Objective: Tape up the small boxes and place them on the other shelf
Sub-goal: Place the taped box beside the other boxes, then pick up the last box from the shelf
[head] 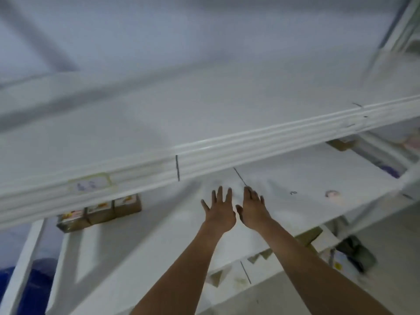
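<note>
1. My left hand (219,209) reaches over the white shelf (295,185), fingers straight and spread, holding nothing.
2. My right hand (253,209) is just beside it, thumbs nearly meeting, fingers straight and closer together, also with no grip on anything.
3. Both palms face down above a bare stretch of the shelf; the picture is blurred, so I cannot tell whether they touch it.
4. The small boxes (100,212) stand in a row of three on the same shelf, well to the left of my hands, partly tucked under the upper shelf (204,153). They are brown with pale, printed tops.
5. Another brown box (342,144) sits far back on the right, half hidden by the upper shelf.
6. A label (91,184) is stuck to the front edge of the upper shelf, above the three boxes.
</note>
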